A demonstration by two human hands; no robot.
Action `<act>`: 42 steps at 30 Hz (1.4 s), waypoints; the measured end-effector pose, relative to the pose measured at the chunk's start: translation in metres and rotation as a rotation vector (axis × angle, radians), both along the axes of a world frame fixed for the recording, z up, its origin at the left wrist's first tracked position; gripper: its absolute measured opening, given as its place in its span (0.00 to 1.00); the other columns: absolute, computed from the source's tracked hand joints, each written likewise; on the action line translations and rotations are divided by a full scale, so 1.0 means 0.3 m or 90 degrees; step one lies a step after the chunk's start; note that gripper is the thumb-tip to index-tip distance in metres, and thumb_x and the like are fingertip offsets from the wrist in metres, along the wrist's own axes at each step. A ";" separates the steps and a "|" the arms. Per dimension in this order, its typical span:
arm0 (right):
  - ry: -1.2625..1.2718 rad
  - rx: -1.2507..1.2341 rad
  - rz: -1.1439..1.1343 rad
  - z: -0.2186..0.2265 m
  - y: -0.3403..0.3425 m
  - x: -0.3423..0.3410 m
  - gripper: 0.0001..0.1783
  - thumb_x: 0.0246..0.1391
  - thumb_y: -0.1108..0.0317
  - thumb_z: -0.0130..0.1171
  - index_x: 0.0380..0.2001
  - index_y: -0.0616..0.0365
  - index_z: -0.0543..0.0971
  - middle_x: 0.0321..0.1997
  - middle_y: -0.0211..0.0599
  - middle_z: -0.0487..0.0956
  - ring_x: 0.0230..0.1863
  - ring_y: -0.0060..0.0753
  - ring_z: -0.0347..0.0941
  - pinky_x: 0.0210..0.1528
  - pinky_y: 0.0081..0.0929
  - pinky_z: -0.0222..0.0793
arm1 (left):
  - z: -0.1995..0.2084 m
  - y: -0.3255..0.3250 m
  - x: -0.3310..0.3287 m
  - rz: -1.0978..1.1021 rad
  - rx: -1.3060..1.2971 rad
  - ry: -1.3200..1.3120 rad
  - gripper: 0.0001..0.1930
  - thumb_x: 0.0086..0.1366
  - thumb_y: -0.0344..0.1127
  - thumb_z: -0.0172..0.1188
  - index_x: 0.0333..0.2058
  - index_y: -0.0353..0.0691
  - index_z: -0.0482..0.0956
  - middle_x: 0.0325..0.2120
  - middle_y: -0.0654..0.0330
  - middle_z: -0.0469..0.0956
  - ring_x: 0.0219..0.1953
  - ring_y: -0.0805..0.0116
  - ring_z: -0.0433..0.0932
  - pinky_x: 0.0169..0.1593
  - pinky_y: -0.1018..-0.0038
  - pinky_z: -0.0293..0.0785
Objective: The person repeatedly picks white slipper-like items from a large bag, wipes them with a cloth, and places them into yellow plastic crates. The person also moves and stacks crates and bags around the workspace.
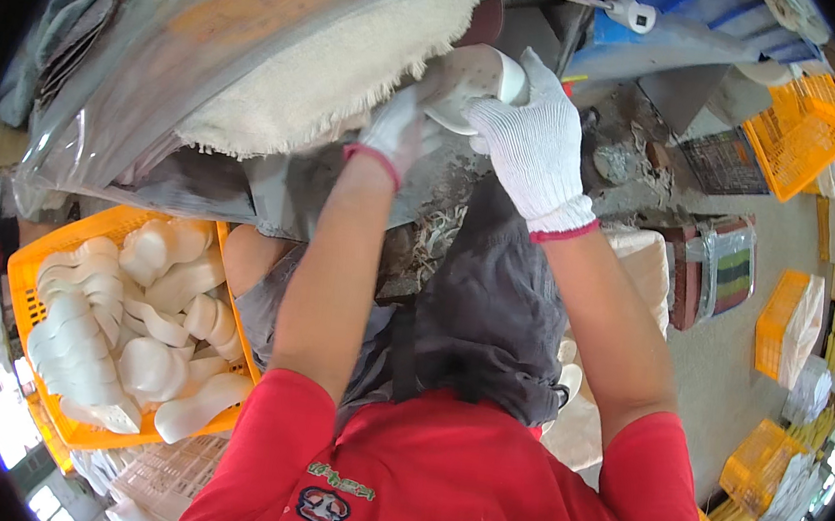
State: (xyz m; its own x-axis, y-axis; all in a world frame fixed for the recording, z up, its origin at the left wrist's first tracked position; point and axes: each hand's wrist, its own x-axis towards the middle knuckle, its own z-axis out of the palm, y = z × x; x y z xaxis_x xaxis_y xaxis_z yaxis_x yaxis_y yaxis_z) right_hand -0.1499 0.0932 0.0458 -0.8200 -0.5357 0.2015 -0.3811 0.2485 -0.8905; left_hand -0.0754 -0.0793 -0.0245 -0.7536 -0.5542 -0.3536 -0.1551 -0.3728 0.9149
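A white, curved shoe sole [471,70] with a raised end is held up in front of me, by the grey machine parts. My right hand [541,152], in a white knit glove with a red cuff, is closed on the sole's right end. Beside the sole's lower left edge is my left hand [389,137], gloved the same way. Its fingers are smeared by motion, so their grip does not show. Many similar white soles [151,366] lie heaped in an orange basket [68,239] at my left.
A frayed white cloth [346,68] and clear plastic sheeting [112,91] cover the work surface at the upper left. Scraps lie on the grey machine ledge [613,164]. At my right are a taped bundle [713,269] and several orange crates, including one crate [802,132] at the upper right.
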 end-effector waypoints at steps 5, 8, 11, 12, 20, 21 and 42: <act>0.514 0.266 0.185 -0.090 -0.093 -0.161 0.07 0.53 0.64 0.69 0.34 0.52 0.89 0.37 0.50 0.87 0.39 0.53 0.87 0.43 0.45 0.84 | 0.156 -0.044 0.293 -0.241 -0.463 -0.591 0.43 0.75 0.62 0.64 0.71 0.27 0.70 0.63 0.37 0.81 0.67 0.54 0.79 0.69 0.65 0.75; 0.647 0.260 0.191 -0.008 -0.142 -0.126 0.10 0.61 0.65 0.61 0.36 0.51 0.90 0.38 0.48 0.87 0.40 0.52 0.86 0.42 0.47 0.84 | 0.156 0.056 0.310 -0.074 -0.089 -0.144 0.30 0.69 0.46 0.76 0.60 0.29 0.83 0.53 0.52 0.88 0.52 0.67 0.84 0.58 0.70 0.80; -0.017 0.149 0.090 0.156 -0.115 0.026 0.26 0.51 0.57 0.74 0.52 0.56 0.87 0.49 0.53 0.87 0.50 0.56 0.86 0.52 0.39 0.84 | 0.073 0.111 0.187 -0.022 -0.049 -0.054 0.24 0.72 0.37 0.71 0.63 0.36 0.81 0.53 0.60 0.86 0.52 0.70 0.84 0.60 0.72 0.79; 0.051 0.167 0.132 0.206 -0.061 0.101 0.31 0.49 0.61 0.75 0.59 0.54 0.84 0.57 0.53 0.84 0.59 0.55 0.83 0.62 0.43 0.79 | 0.040 0.112 0.148 -0.050 -0.162 -0.019 0.25 0.73 0.38 0.70 0.64 0.36 0.80 0.54 0.59 0.85 0.53 0.66 0.84 0.59 0.71 0.79; 0.531 0.244 0.413 0.129 0.134 0.127 0.24 0.52 0.70 0.64 0.55 0.50 0.84 0.47 0.34 0.87 0.47 0.42 0.85 0.49 0.44 0.80 | 0.020 0.130 0.223 -0.034 0.470 0.298 0.30 0.82 0.54 0.57 0.66 0.31 0.75 0.59 0.47 0.83 0.60 0.51 0.84 0.68 0.52 0.79; 0.541 0.276 0.417 0.125 0.143 0.176 0.26 0.54 0.70 0.65 0.59 0.50 0.83 0.49 0.35 0.87 0.44 0.44 0.86 0.42 0.42 0.81 | 0.047 0.128 0.256 -0.019 0.648 0.399 0.33 0.83 0.59 0.52 0.68 0.34 0.74 0.61 0.45 0.81 0.62 0.47 0.82 0.69 0.46 0.77; 0.344 0.318 0.395 0.139 -0.163 0.341 0.25 0.62 0.54 0.68 0.59 0.52 0.84 0.47 0.48 0.87 0.46 0.54 0.85 0.48 0.41 0.81 | -0.179 0.169 0.248 0.227 0.042 0.247 0.20 0.81 0.50 0.51 0.57 0.40 0.76 0.48 0.49 0.83 0.47 0.48 0.86 0.53 0.55 0.83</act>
